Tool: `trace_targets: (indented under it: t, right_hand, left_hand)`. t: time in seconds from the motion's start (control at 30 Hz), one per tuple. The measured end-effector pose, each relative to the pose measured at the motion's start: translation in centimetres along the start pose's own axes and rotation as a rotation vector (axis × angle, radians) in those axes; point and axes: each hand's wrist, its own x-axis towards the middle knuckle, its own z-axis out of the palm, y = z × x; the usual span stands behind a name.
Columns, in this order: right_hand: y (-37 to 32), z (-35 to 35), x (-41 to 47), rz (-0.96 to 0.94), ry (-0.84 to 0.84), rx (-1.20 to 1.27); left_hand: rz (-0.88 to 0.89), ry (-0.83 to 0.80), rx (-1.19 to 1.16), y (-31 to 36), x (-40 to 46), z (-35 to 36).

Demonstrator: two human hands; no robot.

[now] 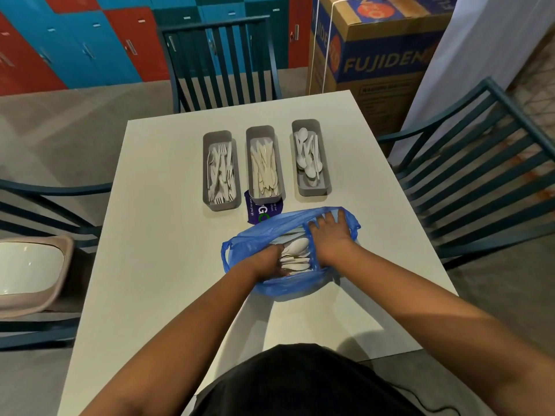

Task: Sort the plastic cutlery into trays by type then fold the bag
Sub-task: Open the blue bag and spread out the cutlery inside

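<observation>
Red and blue lockers (90,46) fill the upper left of the frame, with a printed cardboard box (375,52) at upper right and dark teal slatted chairs (222,61) around a white table (156,235) at centre. Three grey trays stand side by side in the upper middle of the table: left tray (221,171), forks; middle tray (265,166), knives; right tray (310,159), spoons. A purple card (255,213) lies partly under the near end of the middle tray. Blue plastic bag (288,250), just below the trays at frame centre, mouth spread open, white cutlery (295,255) visible inside, spoons among it. Left hand (268,262): inside the bag's left side, fingers curled down among the cutlery; whether they actually grip a piece cannot be told. Right hand (329,235): fingers spread and fairly straight, pressing the bag's right wall outward, fingertips near the far rim. A beige seat or basin (33,271) sits at the left edge of the frame. Dark clothing (300,385) of the person fills the bottom centre.
</observation>
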Motion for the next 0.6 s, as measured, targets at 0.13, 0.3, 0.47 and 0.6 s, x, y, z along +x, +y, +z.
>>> trace_targets:
  t: [0.13, 0.3, 0.47, 0.6]
  right_hand:
    - [0.02, 0.05, 0.23, -0.005, -0.004, 0.011]
    - [-0.03, 0.04, 0.34, -0.015, -0.008, 0.016]
    - [0.12, -0.09, 0.31, -0.015, 0.001, 0.013]
    - [0.21, -0.44, 0.05, -0.023, 0.011, -0.003]
  left_hand:
    - [0.004, 0.009, 0.05, -0.24, 0.04, -0.13]
    - [0.012, -0.003, 0.046, -0.8, -0.01, -0.21]
    - [0.055, 0.008, 0.043, -0.7, -0.21, -0.38]
    - [0.056, 0.01, -0.026, -0.83, -0.2, -0.65]
